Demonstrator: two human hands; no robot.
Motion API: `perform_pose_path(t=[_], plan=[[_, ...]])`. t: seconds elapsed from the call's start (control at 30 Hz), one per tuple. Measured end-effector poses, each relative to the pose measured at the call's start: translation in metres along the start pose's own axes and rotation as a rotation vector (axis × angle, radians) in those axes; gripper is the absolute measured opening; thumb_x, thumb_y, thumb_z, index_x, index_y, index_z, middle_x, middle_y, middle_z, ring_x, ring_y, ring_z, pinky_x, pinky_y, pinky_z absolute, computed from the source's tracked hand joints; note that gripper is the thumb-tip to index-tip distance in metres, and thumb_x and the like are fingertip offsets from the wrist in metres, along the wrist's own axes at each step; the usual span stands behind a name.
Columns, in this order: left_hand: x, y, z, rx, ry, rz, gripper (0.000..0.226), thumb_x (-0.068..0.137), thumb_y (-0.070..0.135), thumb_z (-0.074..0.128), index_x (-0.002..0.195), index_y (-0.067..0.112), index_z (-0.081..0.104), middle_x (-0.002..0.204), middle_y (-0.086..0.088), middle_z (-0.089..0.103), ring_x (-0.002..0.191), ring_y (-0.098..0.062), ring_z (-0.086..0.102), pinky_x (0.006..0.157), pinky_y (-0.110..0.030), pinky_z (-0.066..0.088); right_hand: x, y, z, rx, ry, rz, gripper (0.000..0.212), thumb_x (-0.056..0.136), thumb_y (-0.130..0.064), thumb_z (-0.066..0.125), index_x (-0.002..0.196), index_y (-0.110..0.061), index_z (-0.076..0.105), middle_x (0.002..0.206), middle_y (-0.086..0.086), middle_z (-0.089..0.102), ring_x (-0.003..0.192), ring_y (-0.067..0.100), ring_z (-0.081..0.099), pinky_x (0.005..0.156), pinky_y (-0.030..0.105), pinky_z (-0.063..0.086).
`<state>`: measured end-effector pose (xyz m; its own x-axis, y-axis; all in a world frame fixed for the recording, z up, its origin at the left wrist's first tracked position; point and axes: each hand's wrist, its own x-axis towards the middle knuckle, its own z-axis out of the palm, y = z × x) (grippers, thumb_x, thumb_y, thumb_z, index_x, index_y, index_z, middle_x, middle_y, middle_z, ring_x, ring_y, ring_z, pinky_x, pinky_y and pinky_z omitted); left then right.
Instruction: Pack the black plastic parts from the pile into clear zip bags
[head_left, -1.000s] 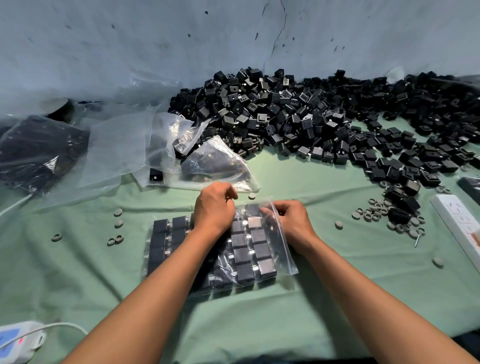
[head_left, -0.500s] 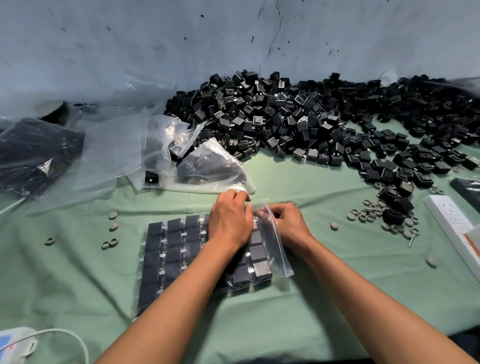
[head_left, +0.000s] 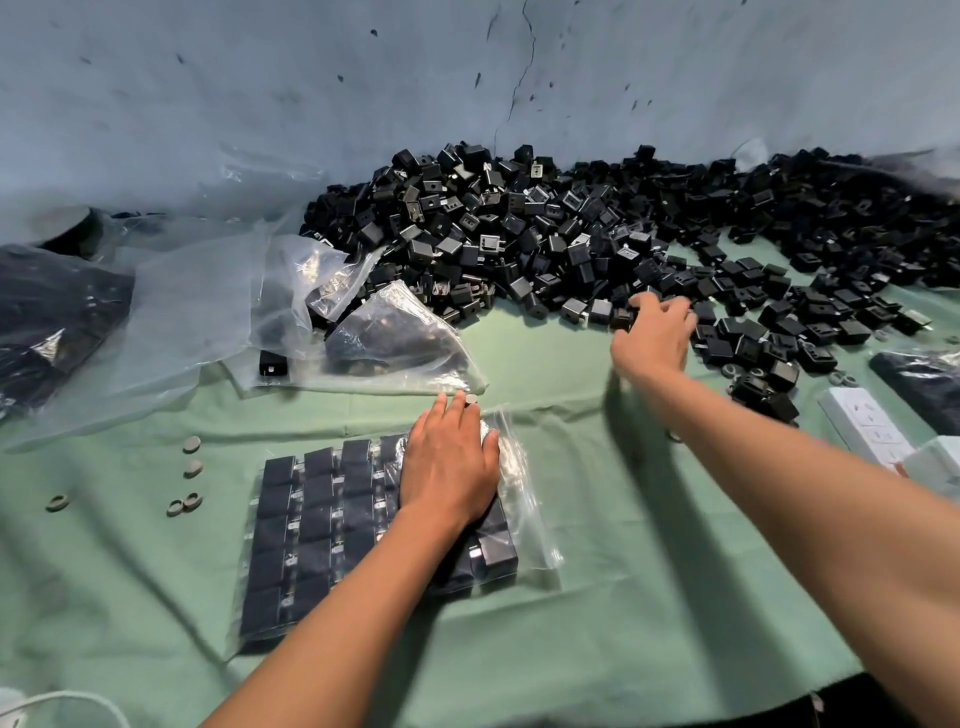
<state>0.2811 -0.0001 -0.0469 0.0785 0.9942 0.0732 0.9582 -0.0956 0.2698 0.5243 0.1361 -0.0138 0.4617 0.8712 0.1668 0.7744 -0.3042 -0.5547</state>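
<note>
Black parts (head_left: 332, 514) in one zip bag (head_left: 524, 519) (four visible columns), countless in pile (head_left: 571, 244).

I am looking through one wide-angle head camera, facing forward and down, sitting close over the green surface (head_left: 597, 623) and reaching back to the wall (head_left: 260, 104).

The right hand (head_left: 655, 340) has left the zip bag (head_left: 524, 499) and reached out to the pile of black parts (head_left: 545, 239). The left hand (head_left: 449, 467), earlier pinching the bag's top edge, now lies flat on it.
</note>
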Motion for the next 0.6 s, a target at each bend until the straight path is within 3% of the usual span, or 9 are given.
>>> perform_pose_path(t=[0.1,0.2,0.3,0.4,0.5,0.6], plan=[[0.001,0.001,0.001,0.005,-0.007,-0.009,0.058,0.105,0.048,0.029,0.153,0.017,0.039,0.166,-0.004,0.028,0.156,-0.022,0.019,0.126,-0.039,0.012,0.030,0.016,-0.005,-0.113,-0.209,-0.024,0.069,0.089,-0.004,0.065,0.150,-0.025,0.041,0.152,0.013,0.024,0.140,0.036,0.024,0.100,0.044,0.041],[0.001,0.000,0.001,0.009,-0.007,-0.010,0.057,0.105,0.046,0.029,0.153,0.016,0.040,0.165,-0.005,0.030,0.155,-0.023,0.020,0.126,-0.040,0.014,0.038,0.026,0.000,-0.103,-0.319,-0.049,0.067,0.091,-0.018,0.073,0.151,-0.025,0.042,0.159,0.016,0.021,0.147,0.038,0.020,0.116,0.050,0.032],[0.001,0.000,0.001,0.005,-0.007,-0.005,0.057,0.105,0.044,0.030,0.153,0.014,0.041,0.165,-0.006,0.031,0.155,-0.024,0.022,0.126,-0.041,0.015,0.034,0.033,0.002,-0.041,-0.229,-0.100,0.041,0.087,-0.025,0.081,0.122,-0.024,0.059,0.140,0.015,0.041,0.136,0.037,0.036,0.107,0.046,0.040],[0.002,0.000,0.001,0.002,-0.007,-0.006,0.056,0.105,0.044,0.030,0.152,0.015,0.042,0.166,-0.006,0.030,0.155,-0.024,0.022,0.126,-0.041,0.016,0.024,0.035,-0.002,0.017,-0.160,-0.144,0.023,0.088,-0.017,0.077,0.099,-0.020,0.057,0.112,0.010,0.053,0.112,0.038,0.054,0.087,0.038,0.043],[-0.001,0.000,0.000,-0.003,0.003,0.002,0.055,0.106,0.044,0.029,0.152,0.016,0.041,0.166,-0.006,0.030,0.155,-0.024,0.022,0.126,-0.041,0.016,0.005,0.032,-0.010,0.173,-0.187,-0.174,0.021,0.090,-0.016,0.076,0.101,-0.017,0.058,0.094,0.004,0.061,0.091,0.028,0.060,0.074,0.031,0.039],[-0.002,0.002,-0.003,-0.025,0.042,0.033,0.046,0.106,0.039,0.034,0.147,0.020,0.045,0.163,-0.007,0.034,0.152,-0.025,0.028,0.125,-0.042,0.021,-0.029,0.025,-0.023,0.492,-0.439,-0.188,0.032,0.092,-0.019,0.076,0.122,-0.024,0.065,0.093,0.003,0.069,0.076,0.016,0.063,0.067,0.025,0.048]])
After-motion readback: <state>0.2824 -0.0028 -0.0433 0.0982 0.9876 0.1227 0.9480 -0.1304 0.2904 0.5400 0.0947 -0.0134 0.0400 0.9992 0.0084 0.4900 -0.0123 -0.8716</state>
